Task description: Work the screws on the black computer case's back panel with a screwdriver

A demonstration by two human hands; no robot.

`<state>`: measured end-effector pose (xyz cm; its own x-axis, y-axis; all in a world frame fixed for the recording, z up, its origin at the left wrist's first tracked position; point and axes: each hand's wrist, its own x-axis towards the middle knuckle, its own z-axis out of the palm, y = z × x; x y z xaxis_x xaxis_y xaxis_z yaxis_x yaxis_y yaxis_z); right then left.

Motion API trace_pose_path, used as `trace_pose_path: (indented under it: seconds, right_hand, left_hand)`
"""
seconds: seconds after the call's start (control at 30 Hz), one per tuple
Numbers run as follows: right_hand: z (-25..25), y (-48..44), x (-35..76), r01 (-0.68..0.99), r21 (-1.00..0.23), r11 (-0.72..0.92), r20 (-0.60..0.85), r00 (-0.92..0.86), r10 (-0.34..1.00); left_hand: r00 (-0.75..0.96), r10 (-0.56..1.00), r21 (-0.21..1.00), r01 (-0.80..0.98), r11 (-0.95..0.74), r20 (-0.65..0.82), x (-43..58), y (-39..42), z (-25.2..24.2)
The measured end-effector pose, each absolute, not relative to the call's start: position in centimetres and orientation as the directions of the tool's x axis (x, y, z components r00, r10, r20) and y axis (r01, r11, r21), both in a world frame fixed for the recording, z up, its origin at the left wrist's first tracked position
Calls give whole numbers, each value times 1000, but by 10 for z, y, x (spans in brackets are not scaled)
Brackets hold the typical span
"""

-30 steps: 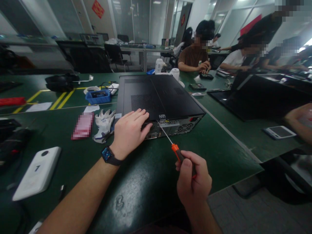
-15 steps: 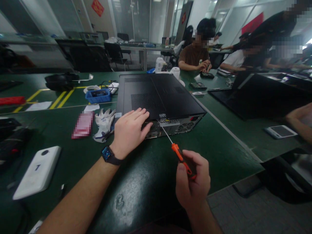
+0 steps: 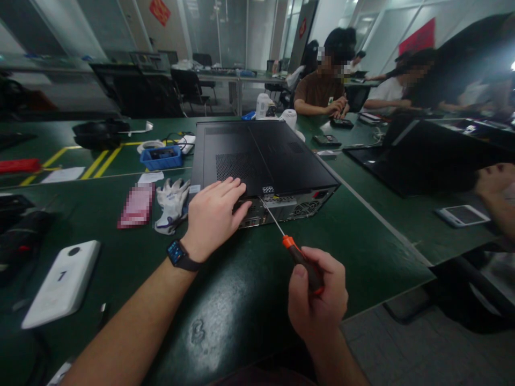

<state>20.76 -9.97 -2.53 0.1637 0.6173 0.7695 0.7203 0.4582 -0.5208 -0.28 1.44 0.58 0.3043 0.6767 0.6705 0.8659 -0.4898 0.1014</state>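
Observation:
A black desktop computer case [image 3: 249, 147] lies flat on the green table [image 3: 209, 300], its rear panel facing me. My left hand [image 3: 215, 214] rests on the near left edge of the case, fingers laid over the top cover and thumb apart by the rear panel. An orange and dark-handled screwdriver [image 3: 290, 242] is gripped in my right hand [image 3: 319, 295]. Its thin shaft points up and left, with the tip at the upper edge of the rear panel, right of my left thumb. What the tip touches is too small to tell.
Left of the case lie a work glove [image 3: 172, 206], a pink packet [image 3: 138, 206] and a blue bin [image 3: 161, 157]. A white device marked 1 [image 3: 62, 284] is nearer me. On the right are a phone [image 3: 463, 215], a black laptop-like panel [image 3: 418, 155] and another person's hand [image 3: 495, 179].
The screwdriver handle has turned about its axis in my right hand, showing a darker side. The tip stays in the same place, and my left hand has not moved.

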Motion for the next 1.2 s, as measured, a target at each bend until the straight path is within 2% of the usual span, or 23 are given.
trace_pose_path:
  seconds: [0.2, 0.33, 0.43, 0.63, 0.8, 1.0, 1.2]
  right_hand:
    - [-31, -100, 210, 635, -630, 447, 693, 199, 693]
    - [-28, -102, 209, 626, -593, 506, 736, 166, 656]
    - [-28, -101, 209, 663, -572, 483, 748, 181, 638]
    - [-29, -101, 209, 613, -637, 466, 693, 191, 696]
    - [-27, -102, 208, 659, -570, 490, 754, 183, 631]
    - [-32, -102, 211, 658, -630, 413, 693, 235, 682]
    - [-28, -101, 209, 626, -597, 502, 734, 176, 656]
  left_hand:
    - [306, 661, 84, 869, -488, 685, -3, 15, 5]
    - [312, 657, 74, 869, -490, 687, -3, 15, 5]
    - [312, 653, 73, 868, -492, 690, -3, 15, 5]
    - [318, 647, 68, 865, -497, 693, -3, 16, 5]
    - [318, 651, 68, 867, -494, 689, -3, 16, 5]
    - [316, 646, 71, 864, -498, 695, -3, 16, 5]
    - [317, 650, 68, 867, -494, 691, -3, 16, 5]
